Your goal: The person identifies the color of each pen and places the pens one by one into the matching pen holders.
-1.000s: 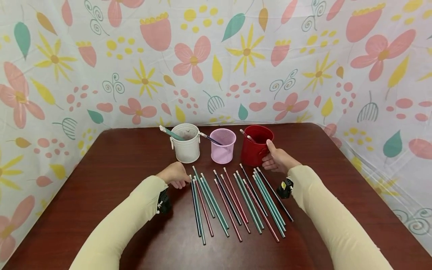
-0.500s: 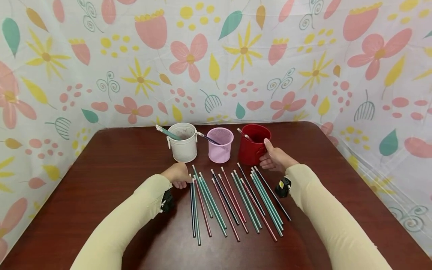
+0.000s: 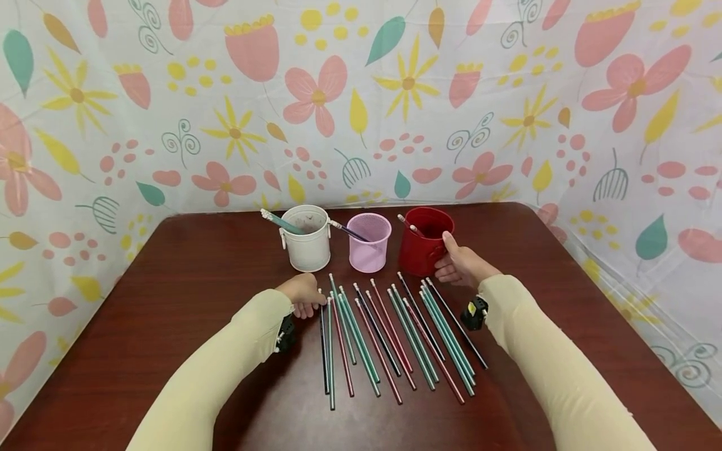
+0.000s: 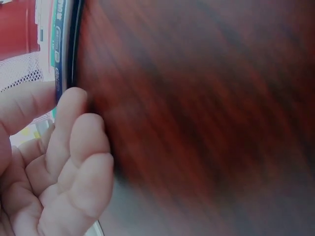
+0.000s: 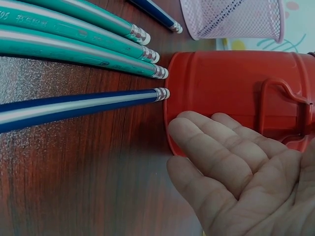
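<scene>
The dark blue pencil (image 3: 324,351) at the left end of the row lies at the fingertips of the left hand (image 3: 301,294), which pinches it by its eraser end; whether that end is off the counter (image 3: 271,407) cannot be told. Its long axis runs nearly straight away from the person, eraser end farthest, with a teal pencil (image 3: 331,357) just beside it on the right. The white bucket (image 3: 309,252) stands just beyond this hand, the pink mesh cup (image 3: 368,257) beyond and to the right. The right hand (image 3: 461,264) is well apart from that pencil, its fingers relaxed against the side of the red cup (image 3: 417,255), thumb by the rim.
</scene>
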Available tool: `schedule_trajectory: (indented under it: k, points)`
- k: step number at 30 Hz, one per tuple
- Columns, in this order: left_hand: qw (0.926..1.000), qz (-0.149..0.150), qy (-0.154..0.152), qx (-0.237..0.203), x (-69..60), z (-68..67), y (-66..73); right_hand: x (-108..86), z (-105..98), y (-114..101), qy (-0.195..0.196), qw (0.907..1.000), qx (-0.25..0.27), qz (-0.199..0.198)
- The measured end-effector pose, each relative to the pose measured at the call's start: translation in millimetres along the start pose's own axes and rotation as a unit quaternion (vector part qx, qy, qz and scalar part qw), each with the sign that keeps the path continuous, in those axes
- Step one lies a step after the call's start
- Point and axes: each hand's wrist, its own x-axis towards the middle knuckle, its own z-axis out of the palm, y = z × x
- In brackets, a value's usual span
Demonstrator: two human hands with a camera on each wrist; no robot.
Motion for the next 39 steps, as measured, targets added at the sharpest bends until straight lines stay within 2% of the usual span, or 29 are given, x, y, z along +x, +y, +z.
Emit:
schedule_trajectory:
  k: [3,8,11,13,15,17,21,23,25,27,29,30,33,36,37,39]
  points:
    - [1.0000,0.005,0.001,-0.006,-1.4,0.1,0.2,1.1,-0.5,1.1,-0.001,1.0000,0.001,0.003]
    - [0.9991,0.024,0.020,-0.029,-6.4,-2.4,2.3,0.2,-0.7,0.8,-0.002,1.0000,-0.001,0.000]
    - [0.9961,0.043,0.025,-0.073,-9.8,-5.2,4.3,-0.5,-0.8,-0.2,0.000,1.0000,-0.002,-0.001]
    - [0.9903,0.061,0.015,-0.124,-11.6,-8.0,5.8,-0.9,-0.7,-1.2,0.000,1.0000,-0.002,-0.001]
    - [0.9806,0.080,0.004,-0.179,-14.1,-11.8,7.5,-0.8,-0.7,-1.7,0.000,1.0000,-0.001,-0.001]
    - [0.9722,0.092,-0.009,-0.215,-17.6,-16.6,10.5,-0.3,-0.7,-1.7,0.001,1.0000,-0.001,-0.001]
    - [0.9672,0.110,-0.020,-0.228,-32.8,-29.5,23.2,-0.6,-1.3,-1.3,-0.001,1.0000,-0.004,-0.005]
    - [0.9653,0.130,-0.022,-0.226,-42.7,-36.6,32.0,-1.5,-1.6,-1.5,-0.003,0.9999,-0.006,-0.008]
    - [0.9580,0.165,-0.010,-0.235,-51.6,-42.3,40.7,-2.6,-2.1,-1.7,-0.003,0.9999,-0.008,-0.011]
    - [0.9420,0.207,0.019,-0.264,-60.6,-45.9,49.7,-3.5,-2.3,-2.0,-0.003,0.9999,-0.008,-0.009]
    - [0.9179,0.255,0.060,-0.298,-70.4,-48.4,58.6,-3.7,-2.2,-1.9,-0.003,0.9999,-0.008,-0.008]
    - [0.9024,0.281,0.082,-0.316,-75.5,-49.8,62.9,-3.6,-2.3,-1.7,-0.003,0.9999,-0.009,-0.009]
    - [0.8486,0.347,0.153,-0.368,-92.7,-55.3,76.2,-2.7,-1.7,-1.3,-0.004,0.9998,-0.010,-0.016]
    - [0.7979,0.387,0.204,-0.415,-108.4,-62.6,86.1,-1.5,-1.3,-0.3,-0.005,0.9998,-0.009,-0.019]
    - [0.7846,0.394,0.217,-0.427,-112.7,-65.0,88.4,-1.2,-1.0,-0.1,-0.005,0.9998,-0.009,-0.018]
    - [0.7647,0.398,0.236,-0.448,-119.4,-69.3,91.7,-0.5,-0.7,0.3,-0.004,0.9999,-0.008,-0.013]
